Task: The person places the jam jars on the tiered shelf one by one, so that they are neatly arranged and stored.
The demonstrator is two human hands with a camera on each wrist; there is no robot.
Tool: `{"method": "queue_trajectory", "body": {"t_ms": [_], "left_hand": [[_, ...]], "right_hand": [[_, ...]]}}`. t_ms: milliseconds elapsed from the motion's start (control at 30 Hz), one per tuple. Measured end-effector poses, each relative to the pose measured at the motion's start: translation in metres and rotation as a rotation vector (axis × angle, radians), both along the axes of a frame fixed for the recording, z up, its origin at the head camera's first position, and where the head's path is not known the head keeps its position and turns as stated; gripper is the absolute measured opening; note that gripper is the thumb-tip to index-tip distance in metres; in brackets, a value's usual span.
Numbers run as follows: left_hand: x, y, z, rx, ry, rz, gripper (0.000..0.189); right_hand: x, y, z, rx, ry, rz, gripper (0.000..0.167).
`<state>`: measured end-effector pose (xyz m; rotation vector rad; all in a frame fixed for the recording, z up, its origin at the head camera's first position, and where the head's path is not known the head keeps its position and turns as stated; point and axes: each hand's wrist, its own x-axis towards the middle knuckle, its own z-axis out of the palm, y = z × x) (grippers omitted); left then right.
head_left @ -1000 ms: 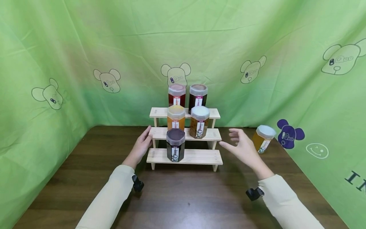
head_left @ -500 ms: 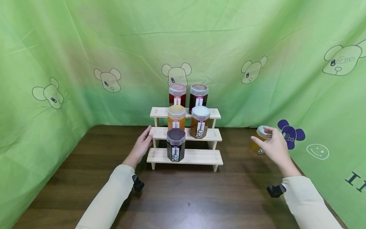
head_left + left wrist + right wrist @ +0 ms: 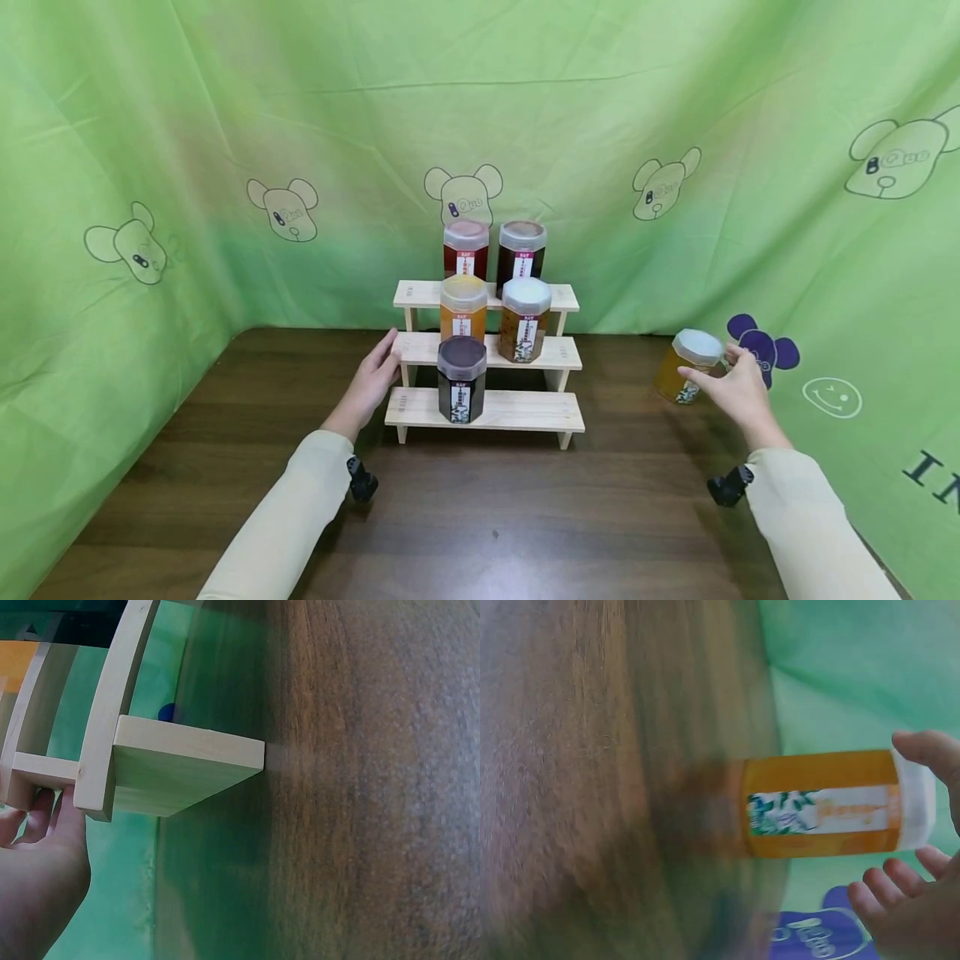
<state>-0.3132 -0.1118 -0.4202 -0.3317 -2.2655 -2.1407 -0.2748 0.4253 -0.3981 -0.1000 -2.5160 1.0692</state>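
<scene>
A three-step wooden display stand (image 3: 525, 408) bears several hexagonal jars. My left hand (image 3: 369, 385) holds the left end of its middle step, the fingers (image 3: 69, 817) against the wood. A dark jar (image 3: 461, 382) stands on the lowest step. An orange jar (image 3: 462, 321) and a brown jar (image 3: 524, 325) are on the middle step; a red jar (image 3: 465, 248) and another dark jar (image 3: 521, 258) sit on top. At the right, a white-lidded amber jar (image 3: 684, 367) stands on the table. My right hand (image 3: 738, 390) is spread around its lid, thumb and fingers on opposite sides, not closed in.
The brown wooden table (image 3: 480, 517) stretches out in front of the stand. A green curtain (image 3: 360, 208) with printed bear heads hangs behind and along both sides, close to the amber jar.
My right hand has moved right from beside the stand to the amber jar, first passing in front of it, now around its lid. My left hand and the jars stay in place.
</scene>
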Motion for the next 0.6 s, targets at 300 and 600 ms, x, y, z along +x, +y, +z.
{"method": "queue_trajectory", "body": {"t_ms": [300,600], "left_hand": [[0.000,-0.001,0.000,0.005,0.002,-0.001,0.054],[-0.001,-0.001,-0.001,0.005,0.001,-0.008,0.054]], "right_hand": [[-0.019,0.006,-0.023,-0.154,-0.069,0.133,0.058],[-0.031,0.007,-0.035,-0.292,-0.185,0.115,0.083]]}}
